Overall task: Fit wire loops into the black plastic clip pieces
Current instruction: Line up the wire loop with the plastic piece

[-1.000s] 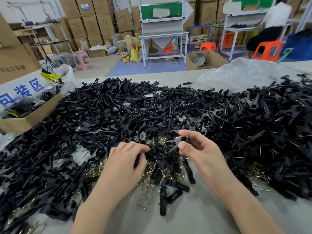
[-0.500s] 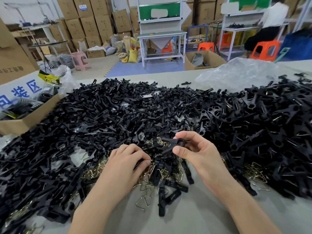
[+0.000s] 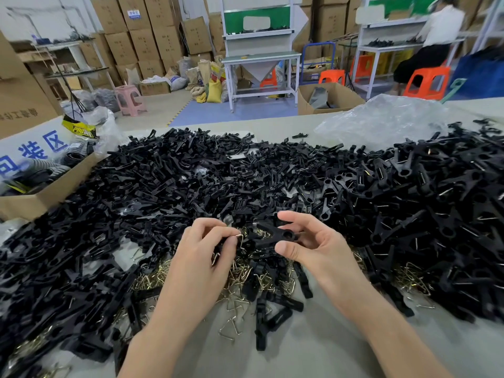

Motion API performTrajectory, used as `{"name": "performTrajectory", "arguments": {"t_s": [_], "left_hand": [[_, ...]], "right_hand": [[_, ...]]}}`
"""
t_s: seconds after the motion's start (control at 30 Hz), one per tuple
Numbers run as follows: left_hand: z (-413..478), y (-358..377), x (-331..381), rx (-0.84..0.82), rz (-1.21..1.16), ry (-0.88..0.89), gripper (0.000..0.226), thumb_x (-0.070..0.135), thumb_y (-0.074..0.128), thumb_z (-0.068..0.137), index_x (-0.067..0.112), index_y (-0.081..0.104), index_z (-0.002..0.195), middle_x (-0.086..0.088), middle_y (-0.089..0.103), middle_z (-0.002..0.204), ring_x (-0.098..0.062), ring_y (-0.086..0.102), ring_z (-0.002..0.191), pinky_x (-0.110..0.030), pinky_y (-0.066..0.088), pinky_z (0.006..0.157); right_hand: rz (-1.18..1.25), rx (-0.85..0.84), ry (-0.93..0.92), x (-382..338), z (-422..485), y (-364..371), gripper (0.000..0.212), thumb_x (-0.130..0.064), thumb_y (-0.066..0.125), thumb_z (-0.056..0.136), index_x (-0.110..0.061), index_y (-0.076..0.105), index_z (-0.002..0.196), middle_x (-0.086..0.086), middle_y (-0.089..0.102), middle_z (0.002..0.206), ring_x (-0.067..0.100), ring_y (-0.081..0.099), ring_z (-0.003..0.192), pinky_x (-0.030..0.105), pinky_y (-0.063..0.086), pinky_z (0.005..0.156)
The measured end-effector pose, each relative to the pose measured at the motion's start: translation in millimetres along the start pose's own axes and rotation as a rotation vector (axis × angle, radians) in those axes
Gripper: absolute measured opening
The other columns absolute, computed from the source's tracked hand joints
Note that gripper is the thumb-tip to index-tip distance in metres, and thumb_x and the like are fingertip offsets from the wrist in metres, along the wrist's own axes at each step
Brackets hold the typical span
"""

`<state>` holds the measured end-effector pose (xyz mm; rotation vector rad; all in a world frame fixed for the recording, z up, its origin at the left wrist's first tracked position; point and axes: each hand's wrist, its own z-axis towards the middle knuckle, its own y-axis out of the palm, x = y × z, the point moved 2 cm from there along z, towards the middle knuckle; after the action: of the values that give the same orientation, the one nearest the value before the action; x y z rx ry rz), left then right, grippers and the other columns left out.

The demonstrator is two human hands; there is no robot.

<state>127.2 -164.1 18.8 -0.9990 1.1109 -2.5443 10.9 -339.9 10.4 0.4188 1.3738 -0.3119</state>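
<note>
The left hand (image 3: 201, 259) pinches a wire loop (image 3: 240, 238) just left of the clip piece (image 3: 275, 236) gripped by the right hand (image 3: 317, 249). Loose wire loops (image 3: 245, 279) lie beneath both hands. Heaped clip pieces (image 3: 409, 200) spread behind and to either side of them. A cardboard box (image 3: 41, 199) sits far left.

Bare table (image 3: 313, 356) at near edge, room for a hand, clips (image 3: 169, 186) heaped across whole middle, L to R, loops (image 3: 245, 276) tangled at pile's near centre, box (image 3: 41, 200) blocks L edge, bag (image 3: 381, 124) far R, thin bare strip behind pile.
</note>
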Motion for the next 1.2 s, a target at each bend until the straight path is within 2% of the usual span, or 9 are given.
{"name": "performTrajectory", "arguments": {"t_s": [0.13,0.23,0.33,0.47,0.6,0.8,0.9,1.07,1.2], "left_hand": [[1,0,8,0.056,-0.217,-0.122,0.016,0.030,0.058,0.098,0.042,0.068,0.102,0.023,0.063,0.098,-0.001,0.059,0.087,-0.008,0.042,0.073],[2,3,16,0.048,-0.487,-0.285,0.016,0.028,0.063,0.095,0.041,0.072,0.099,0.015,0.070,0.085,0.000,0.061,0.073,-0.014,0.049,0.063],[1,6,22,0.042,-0.638,-0.403,0.015,0.025,0.064,0.094,0.034,0.075,0.096,0.000,0.070,0.078,0.001,0.060,0.067,-0.011,0.046,0.057],[0,13,24,0.007,-0.835,-0.524,0.010,0.018,0.065,0.094,0.017,0.075,0.091,-0.003,0.074,0.080,-0.007,0.067,0.070,-0.019,0.056,0.071],[0,19,22,-0.038,-0.876,-0.576,0.017,0.018,0.066,0.093,0.022,0.076,0.080,-0.003,0.075,0.083,-0.010,0.068,0.075,-0.026,0.057,0.074],[1,18,24,-0.066,-0.923,-0.620,0.019,0.019,0.069,0.085,0.023,0.073,0.067,0.000,0.068,0.069,-0.011,0.062,0.065,-0.033,0.052,0.077],[1,19,26,-0.090,-0.929,-0.627,0.029,0.014,0.066,0.092,0.024,0.071,0.065,-0.001,0.066,0.069,-0.011,0.060,0.065,-0.037,0.051,0.081],[1,20,29,-0.098,-1.007,-0.645,0.031,0.011,0.063,0.094,0.023,0.074,0.067,-0.002,0.067,0.077,-0.011,0.060,0.068,-0.034,0.051,0.077],[2,19,30,-0.098,-1.021,-0.644,0.033,0.010,0.062,0.094,0.024,0.074,0.066,-0.001,0.067,0.076,-0.010,0.061,0.069,-0.031,0.050,0.073]], "right_hand": [[-0.016,0.001,0.003,0,1,0,0.057,-0.034,0.084,0.063,-0.050,0.069,0.116,-0.012,0.072,0.103,0.010,0.070,0.105,0.018,0.054,0.092],[0.009,-0.024,0.005,-1,-1,2,0.052,-0.030,0.083,0.066,-0.047,0.071,0.114,-0.009,0.074,0.106,0.011,0.070,0.106,0.019,0.054,0.091],[0.017,-0.035,0.008,-4,-2,3,0.041,-0.025,0.082,0.070,-0.039,0.075,0.109,-0.006,0.077,0.109,0.010,0.072,0.105,0.015,0.052,0.090],[-0.004,-0.025,0.025,-2,-4,7,0.033,-0.015,0.081,0.075,-0.030,0.076,0.103,0.000,0.079,0.100,0.014,0.074,0.097,0.019,0.055,0.088],[-0.050,-0.013,-0.004,-1,-5,11,0.033,-0.001,0.081,0.078,-0.026,0.076,0.099,0.002,0.077,0.101,0.011,0.074,0.095,0.015,0.053,0.083],[-0.080,0.011,-0.033,-2,-4,8,0.033,-0.003,0.081,0.079,-0.030,0.074,0.097,-0.001,0.078,0.103,0.013,0.072,0.101,0.022,0.054,0.092],[-0.078,0.005,-0.037,-1,-4,9,0.033,-0.004,0.081,0.079,-0.030,0.074,0.097,-0.001,0.077,0.103,0.013,0.072,0.101,0.021,0.054,0.091],[-0.081,0.004,-0.044,0,-4,9,0.031,-0.002,0.081,0.079,-0.022,0.072,0.101,-0.004,0.077,0.103,0.010,0.072,0.101,0.016,0.052,0.088],[-0.086,-0.002,-0.046,0,-4,10,0.032,-0.002,0.080,0.081,-0.028,0.072,0.098,-0.005,0.077,0.103,0.009,0.072,0.101,0.015,0.051,0.087]]}}
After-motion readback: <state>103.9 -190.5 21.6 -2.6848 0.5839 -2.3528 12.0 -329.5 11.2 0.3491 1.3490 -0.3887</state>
